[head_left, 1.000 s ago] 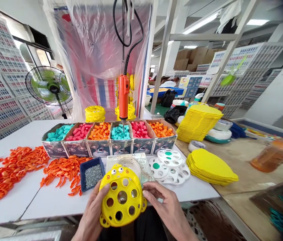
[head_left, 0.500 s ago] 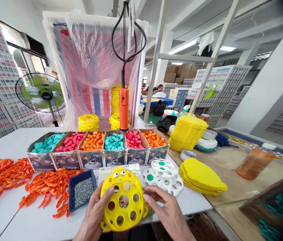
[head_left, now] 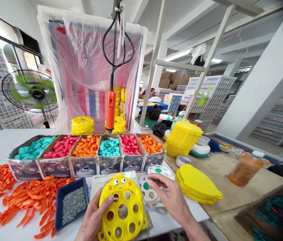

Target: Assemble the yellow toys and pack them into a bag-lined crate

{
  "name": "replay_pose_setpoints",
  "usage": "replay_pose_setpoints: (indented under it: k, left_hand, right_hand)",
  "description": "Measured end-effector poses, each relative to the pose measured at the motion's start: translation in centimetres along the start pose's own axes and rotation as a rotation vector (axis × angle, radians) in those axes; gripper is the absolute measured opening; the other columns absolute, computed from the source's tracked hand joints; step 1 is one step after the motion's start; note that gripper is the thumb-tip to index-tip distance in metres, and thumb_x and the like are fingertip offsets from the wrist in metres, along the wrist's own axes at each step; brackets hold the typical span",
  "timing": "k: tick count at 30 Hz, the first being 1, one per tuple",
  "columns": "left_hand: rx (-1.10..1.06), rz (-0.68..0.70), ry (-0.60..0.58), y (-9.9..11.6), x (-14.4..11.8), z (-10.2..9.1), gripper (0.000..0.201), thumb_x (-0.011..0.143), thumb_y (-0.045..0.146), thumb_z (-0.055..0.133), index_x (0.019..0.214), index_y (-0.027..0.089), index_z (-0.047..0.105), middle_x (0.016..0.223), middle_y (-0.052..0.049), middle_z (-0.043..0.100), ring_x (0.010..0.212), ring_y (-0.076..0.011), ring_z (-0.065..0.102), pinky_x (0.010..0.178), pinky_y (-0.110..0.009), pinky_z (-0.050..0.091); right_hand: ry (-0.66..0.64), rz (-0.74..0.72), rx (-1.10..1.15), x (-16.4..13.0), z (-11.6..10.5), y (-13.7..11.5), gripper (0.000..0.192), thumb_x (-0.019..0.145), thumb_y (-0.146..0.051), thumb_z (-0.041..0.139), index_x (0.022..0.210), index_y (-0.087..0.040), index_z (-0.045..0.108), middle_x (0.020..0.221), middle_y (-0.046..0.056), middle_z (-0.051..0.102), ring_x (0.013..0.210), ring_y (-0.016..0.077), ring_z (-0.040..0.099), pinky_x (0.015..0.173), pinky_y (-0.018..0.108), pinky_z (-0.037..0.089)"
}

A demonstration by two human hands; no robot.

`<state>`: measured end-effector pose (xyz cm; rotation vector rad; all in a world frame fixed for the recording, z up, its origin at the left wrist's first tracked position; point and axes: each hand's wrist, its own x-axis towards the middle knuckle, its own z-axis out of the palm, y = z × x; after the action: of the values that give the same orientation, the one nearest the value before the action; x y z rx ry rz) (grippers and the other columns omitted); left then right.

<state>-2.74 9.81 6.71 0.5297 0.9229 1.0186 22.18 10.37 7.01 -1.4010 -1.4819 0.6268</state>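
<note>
My left hand (head_left: 93, 214) grips the left edge of a yellow plastic shell (head_left: 123, 221) with round holes and a printed cartoon face, thumb on its front. The shell is tilted up towards me. My right hand (head_left: 170, 197) is apart from the shell, fingers bent and slightly parted over white discs with holes (head_left: 158, 170). Its fingertips are beside a green spot on one disc; whether they touch it I cannot tell. Behind the shell lies a flat printed box (head_left: 99, 182). An orange electric screwdriver (head_left: 110, 110) hangs above the bins.
A row of bins (head_left: 56, 167) holds teal, pink and orange caps. At left are piles of orange pieces (head_left: 30, 194) and a blue tray (head_left: 59, 211) of small screws. Yellow foam sheets (head_left: 194, 184) lie at right, near a bottle (head_left: 245, 169). Yellow shells (head_left: 82, 125) stand behind the bins.
My right hand has left the shell's right edge and moved up and right to the white discs. My left hand still holds the shell. The camera view has shifted slightly.
</note>
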Motion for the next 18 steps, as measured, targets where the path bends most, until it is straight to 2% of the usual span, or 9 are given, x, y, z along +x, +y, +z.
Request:
replay_pose_setpoints:
  k: [5, 9, 12, 18]
  left_hand:
    - [-0.011, -0.012, 0.018, 0.2, -0.2, 0.4, 0.065, 0.069, 0.04, 0.091, 0.125, 0.024, 0.061, 0.106, -0.012, 0.082, 0.1, -0.0381, 0.078, 0.079, -0.044, 0.066]
    - [0.012, 0.0, 0.034, 0.0, 0.3, 0.0, 0.067, 0.068, 0.043, 0.09, 0.126, 0.023, 0.062, 0.107, -0.012, 0.082, 0.095, -0.037, 0.079, 0.074, -0.041, 0.067]
    - [0.025, 0.014, -0.004, -0.4, 0.9, -0.6, 0.068, 0.066, 0.045, 0.091, 0.124, 0.023, 0.064, 0.108, -0.013, 0.082, 0.095, -0.0368, 0.079, 0.074, -0.04, 0.066]
    - [0.048, 0.018, -0.026, -0.7, 1.2, -1.1, 0.066, 0.071, 0.044, 0.088, 0.127, 0.022, 0.062, 0.109, -0.013, 0.082, 0.086, -0.0343, 0.08, 0.073, -0.04, 0.066]
  right_hand:
    - [0.057, -0.131, -0.146, 4.6, -1.5, -0.6, 0.025, 0.092, -0.045, 0.064, 0.099, -0.024, 0.077, 0.1, 0.004, 0.079, 0.088, 0.0223, 0.073, 0.08, 0.032, 0.058]
    - [0.057, -0.221, -0.201, 7.8, -1.9, -1.3, 0.023, 0.092, -0.039, 0.063, 0.098, -0.022, 0.077, 0.101, 0.005, 0.08, 0.09, 0.0235, 0.074, 0.083, 0.035, 0.057]
    - [0.032, -0.247, -0.208, 8.4, -1.7, -1.8, 0.021, 0.092, -0.037, 0.063, 0.098, -0.023, 0.077, 0.099, 0.004, 0.08, 0.088, 0.0219, 0.074, 0.08, 0.032, 0.057]
    - [-0.058, -0.218, -0.261, 7.1, -1.4, -1.4, 0.021, 0.093, -0.033, 0.06, 0.097, -0.022, 0.077, 0.096, 0.003, 0.08, 0.086, 0.0205, 0.074, 0.078, 0.031, 0.057]
